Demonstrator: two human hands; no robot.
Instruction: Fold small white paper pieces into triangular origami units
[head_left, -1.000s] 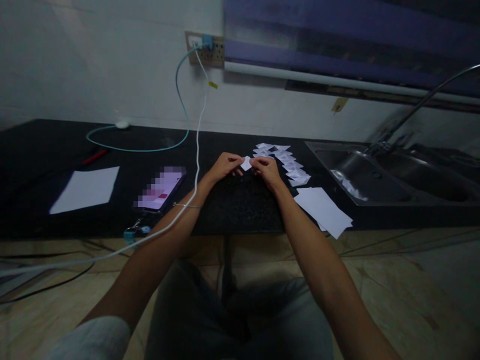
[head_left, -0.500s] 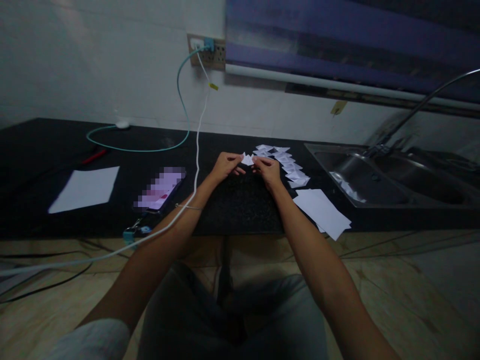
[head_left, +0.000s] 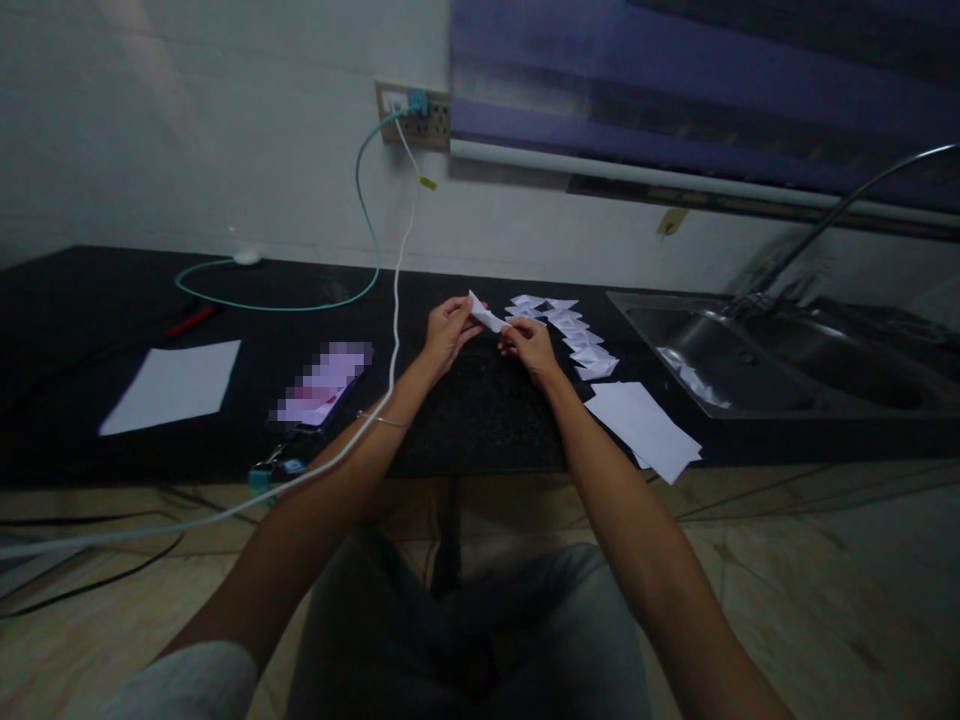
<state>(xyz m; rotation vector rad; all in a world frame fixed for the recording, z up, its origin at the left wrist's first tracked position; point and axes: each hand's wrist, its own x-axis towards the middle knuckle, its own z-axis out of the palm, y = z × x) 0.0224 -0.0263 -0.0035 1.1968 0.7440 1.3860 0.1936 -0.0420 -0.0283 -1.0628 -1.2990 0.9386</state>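
Note:
A small folded piece of white paper [head_left: 486, 315] is held between my two hands, above the black counter. My left hand [head_left: 448, 332] pinches its left end, where a pointed corner sticks up. My right hand [head_left: 529, 347] grips the lower right end between thumb and fingers. Just beyond my right hand lies a row of several folded paper pieces [head_left: 576, 335] with pointed tips. Closer to me, by my right forearm, a few flat white sheets [head_left: 646, 425] overlap near the counter's front edge.
To the left are a phone [head_left: 322, 385] with a blurred screen, a single white sheet [head_left: 176, 385] and a red object [head_left: 193, 320]. A white cable [head_left: 396, 300] crosses over my left forearm. A steel sink [head_left: 739, 360] with a tap is at the right.
The folded paper has been turned and now slants down to the right, showing a longer shape. My left hand has tilted upward and my right hand has shifted slightly.

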